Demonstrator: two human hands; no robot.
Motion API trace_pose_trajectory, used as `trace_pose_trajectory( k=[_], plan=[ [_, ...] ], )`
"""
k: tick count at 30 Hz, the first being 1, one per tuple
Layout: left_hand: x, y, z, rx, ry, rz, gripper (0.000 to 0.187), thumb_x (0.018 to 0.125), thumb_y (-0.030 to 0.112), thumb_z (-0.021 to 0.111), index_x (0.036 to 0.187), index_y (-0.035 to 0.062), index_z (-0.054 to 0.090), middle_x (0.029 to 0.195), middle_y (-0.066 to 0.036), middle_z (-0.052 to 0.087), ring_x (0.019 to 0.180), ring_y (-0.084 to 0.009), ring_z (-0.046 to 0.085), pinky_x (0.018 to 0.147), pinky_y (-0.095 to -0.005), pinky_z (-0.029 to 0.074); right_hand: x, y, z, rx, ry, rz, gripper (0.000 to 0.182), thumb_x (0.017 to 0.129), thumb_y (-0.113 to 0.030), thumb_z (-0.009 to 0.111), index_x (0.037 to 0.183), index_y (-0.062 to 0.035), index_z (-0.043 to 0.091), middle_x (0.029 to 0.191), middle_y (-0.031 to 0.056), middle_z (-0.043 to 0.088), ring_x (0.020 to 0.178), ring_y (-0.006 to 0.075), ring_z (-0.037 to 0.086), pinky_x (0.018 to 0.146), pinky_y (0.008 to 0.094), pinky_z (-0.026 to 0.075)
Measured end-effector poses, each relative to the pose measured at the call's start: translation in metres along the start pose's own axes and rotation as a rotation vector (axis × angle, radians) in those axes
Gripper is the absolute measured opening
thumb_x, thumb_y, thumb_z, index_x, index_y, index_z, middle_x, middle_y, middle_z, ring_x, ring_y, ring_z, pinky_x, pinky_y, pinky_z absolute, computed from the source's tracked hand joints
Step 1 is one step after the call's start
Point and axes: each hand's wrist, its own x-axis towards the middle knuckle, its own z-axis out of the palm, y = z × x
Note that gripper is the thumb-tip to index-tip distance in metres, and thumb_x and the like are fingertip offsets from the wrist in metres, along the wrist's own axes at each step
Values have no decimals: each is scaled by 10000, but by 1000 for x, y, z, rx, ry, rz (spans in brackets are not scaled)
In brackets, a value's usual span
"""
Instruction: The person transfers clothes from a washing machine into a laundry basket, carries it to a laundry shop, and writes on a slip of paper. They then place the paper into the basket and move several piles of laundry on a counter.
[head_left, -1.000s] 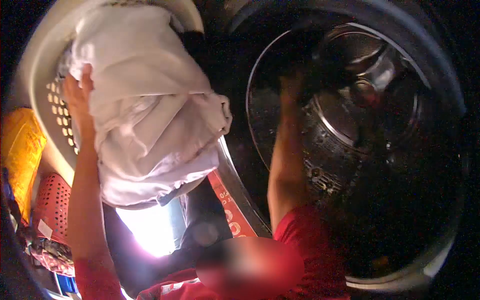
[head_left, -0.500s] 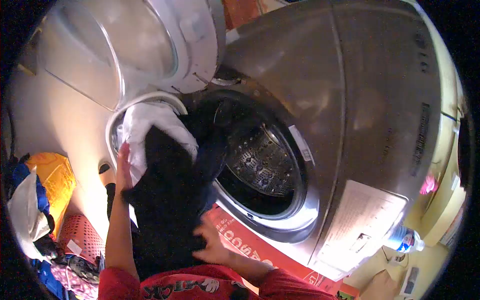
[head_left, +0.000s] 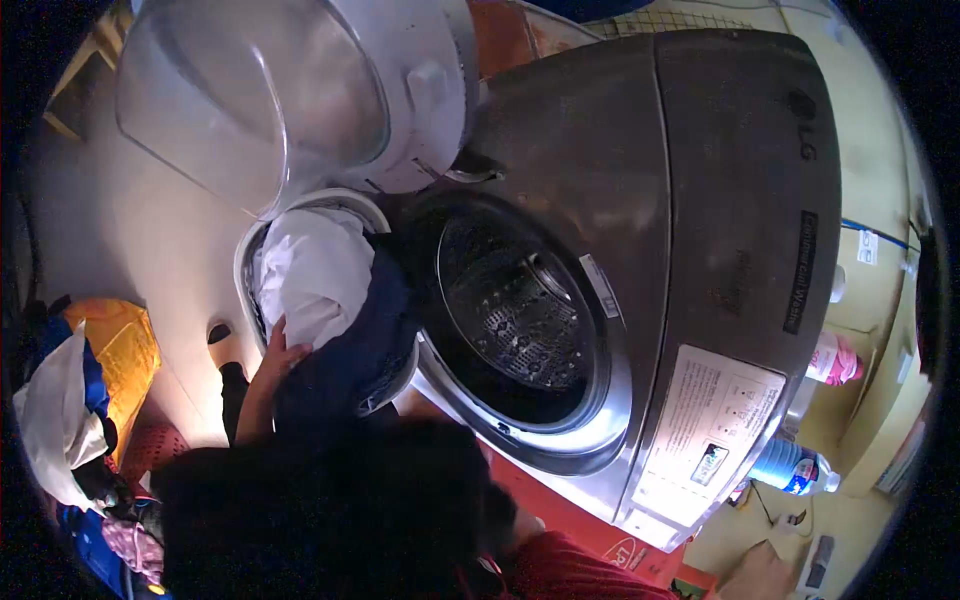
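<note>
A black garment point(head_left: 330, 510) is bunched up close in front of my body and covers much of the lower view. My right hand point(head_left: 525, 524) is at its right edge, holding it; the fingers are mostly hidden behind the cloth. My left hand point(head_left: 280, 355) rests with fingers apart on the laundry in a white basket point(head_left: 243, 265). Under and beside those fingers lie a white cloth point(head_left: 315, 270) and a dark navy garment point(head_left: 360, 340), which hangs over the basket's side towards the washer.
The front-loading washer point(head_left: 600, 180) has its round door point(head_left: 440, 100) swung open, showing the metal drum point(head_left: 530, 330). A red box point(head_left: 560, 510) lies below it. Left are a yellow bag point(head_left: 125, 350) and a red basket point(head_left: 150, 445). Bottles, including a blue one point(head_left: 785, 465), stand right.
The black garment has come off the basket towards my body, drawn with my right hand. More white and navy cloth now shows in the basket. My left hand has moved slightly right and down.
</note>
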Motion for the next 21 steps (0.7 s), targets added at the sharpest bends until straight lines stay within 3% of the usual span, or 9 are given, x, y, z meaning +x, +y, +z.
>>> trace_pose_trajectory(
  k=[1, 3, 4, 7, 9, 13, 16, 17, 21],
  plan=[
    [2, 4, -8, -21, 52, 30, 550, 822, 380, 381, 1199, -6, 272, 1178, -107, 378, 1063, -230, 392, 915, -317, 291, 7, -17, -20, -73, 234, -11, 670, 687, -282, 547, 1243, -55, 249, 1309, 162, 163, 1220, 265, 122, 984, 350, 106],
    [6, 13, -25, -58, 159, 108, 550, 820, 377, 386, 1199, -5, 273, 1174, -109, 379, 1063, -230, 389, 917, -316, 286, 49, -54, -28, -621, 501, 77, 637, 687, -173, 521, 1245, -52, 238, 1305, 167, 172, 1219, 273, 126, 988, 333, 99],
    [8, 19, -34, -80, 227, 157, 549, 819, 376, 388, 1199, -4, 273, 1172, -110, 379, 1062, -229, 388, 917, -316, 284, 70, -69, -23, -1095, 519, 177, 625, 683, -113, 498, 1246, -50, 232, 1302, 172, 178, 1217, 281, 131, 990, 327, 93],
    [16, 15, -54, -131, 453, 301, 548, 816, 372, 396, 1198, -1, 274, 1166, -112, 381, 1061, -229, 385, 919, -316, 277, 102, -23, -59, -981, 624, -28, 633, 721, -153, 527, 1256, -55, 201, 1319, 163, 116, 1215, 244, 156, 982, 319, 119],
    [14, 10, -57, -148, 577, 377, 547, 813, 370, 401, 1198, 1, 275, 1162, -114, 382, 1061, -228, 382, 920, -316, 272, 120, 3, -44, -1183, 621, 68, 670, 720, -224, 552, 1263, -77, 187, 1313, 195, 96, 1208, 297, 159, 977, 344, 145],
    [3, 20, -47, -84, 679, 415, 546, 809, 364, 411, 1197, 4, 276, 1154, -118, 384, 1060, -228, 378, 923, -316, 263, 136, 9, -16, -1586, 725, -13, 733, 701, -348, 574, 1264, -95, 179, 1298, 222, 103, 1172, 395, 172, 948, 414, 203],
    [-24, 20, -18, 230, 651, 405, 546, 806, 360, 419, 1197, 7, 277, 1148, -121, 386, 1059, -227, 374, 925, -316, 256, 137, 16, -30, -1619, 810, 19, 732, 701, -363, 569, 1264, -103, 181, 1295, 225, 115, 1169, 397, 177, 939, 430, 212],
    [-26, 15, -22, 604, 549, 405, 650, 733, 375, 525, 1200, 8, 259, 1166, -144, 346, 1081, -237, 336, 929, -326, 233, 135, 17, -31, -1609, 813, 33, 732, 701, -363, 569, 1264, -103, 181, 1295, 225, 115, 1169, 397, 177, 939, 430, 212],
    [-63, -9, 70, 814, 333, 331, 788, 609, 293, 645, 1213, 4, 230, 1190, -170, 299, 1109, -284, 295, 933, -349, 231, 129, -6, -17, -1791, 850, 175, 761, 684, -386, 577, 1266, -118, 167, 1306, 215, 63, 1169, 402, 170, 936, 440, 216]
  ],
)
